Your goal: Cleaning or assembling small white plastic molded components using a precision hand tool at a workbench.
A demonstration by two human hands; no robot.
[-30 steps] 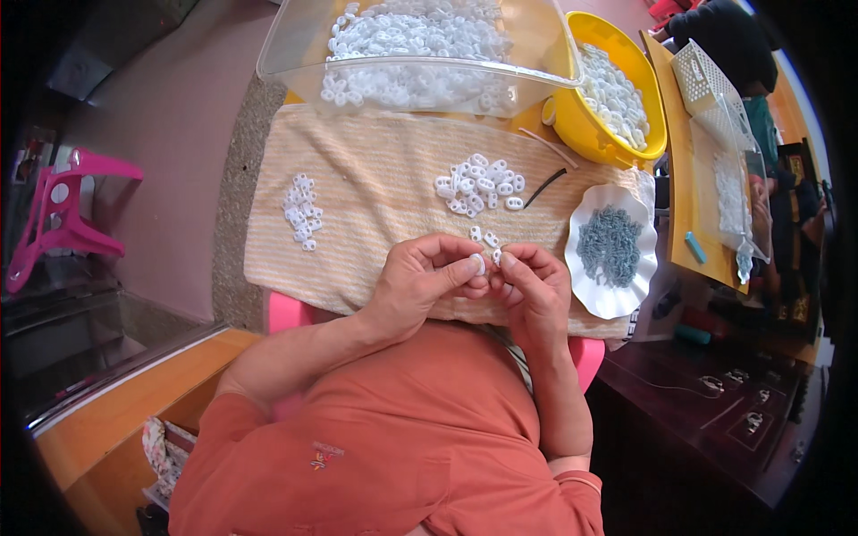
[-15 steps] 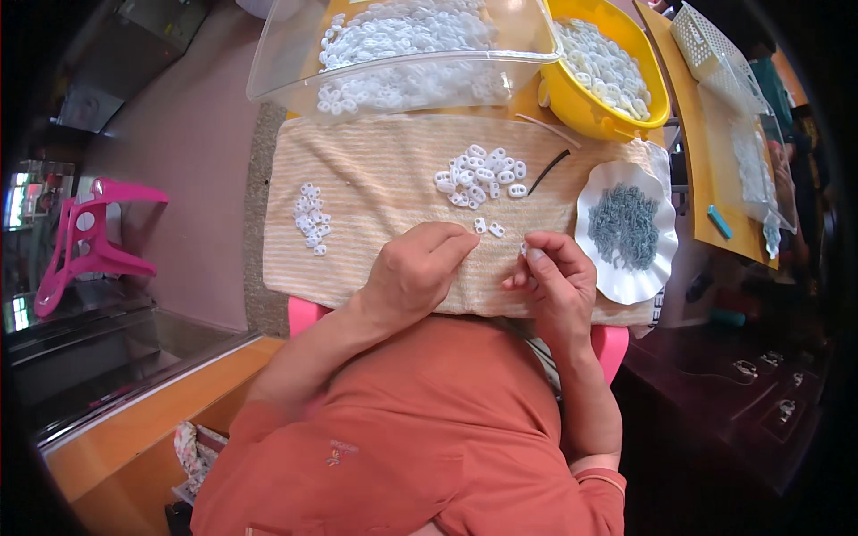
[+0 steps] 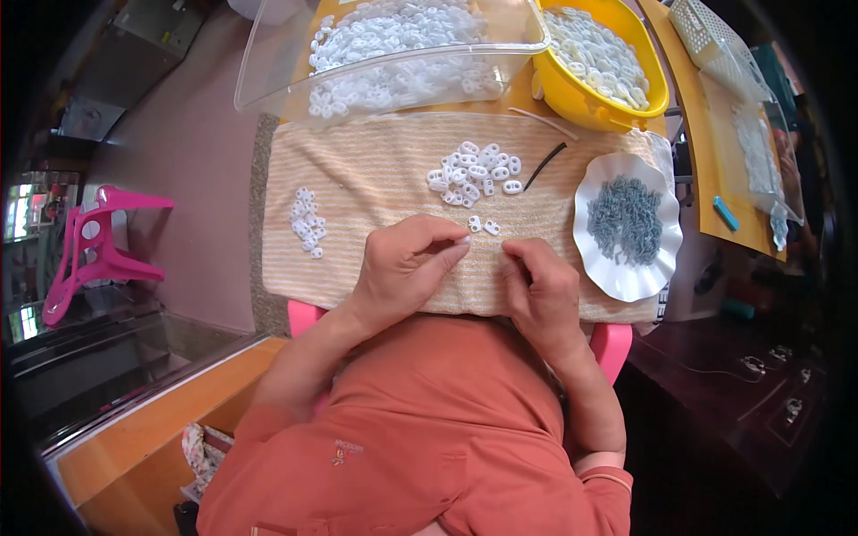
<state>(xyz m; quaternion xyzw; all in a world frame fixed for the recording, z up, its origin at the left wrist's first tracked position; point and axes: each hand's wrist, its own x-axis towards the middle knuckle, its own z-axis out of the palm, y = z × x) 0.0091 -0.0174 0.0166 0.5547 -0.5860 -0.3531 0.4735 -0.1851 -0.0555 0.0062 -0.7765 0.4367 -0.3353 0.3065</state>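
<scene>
Left hand [image 3: 400, 263]: near the middle of the worktop's near edge, thumb and forefinger pinched together on a white bit [image 3: 463, 239]; the fingertips cover most of it, so its full shape is hidden.
Right hand [image 3: 547, 293]: just beside the left, apart from it, fingers curled inward; the back of the hand screens the palm, and whether it grips anything I cannot tell.
Loose pair [image 3: 483, 227]: two white two-holed pieces just beyond the left fingertips, lying on the striped cloth [image 3: 366, 161].
Main pile [image 3: 469, 174]: similar white pieces toward the worktop's far edge, overlapping, the lower ones partly buried.
Small cluster [image 3: 307, 221]: white pieces near the left edge, too small and crowded to count.
Wavy dish [image 3: 628, 286]: at the right edge, heaped with thin grey parts [image 3: 627, 219], their individual forms hard to make out.
Black strip [image 3: 544, 166]: between pile and dish.
Clear tub [image 3: 268, 87]: past the cloth's far edge, full of white pieces, its top cut off by the frame.
Yellow basin [image 3: 581, 107]: far right corner, also cropped above.
</scene>
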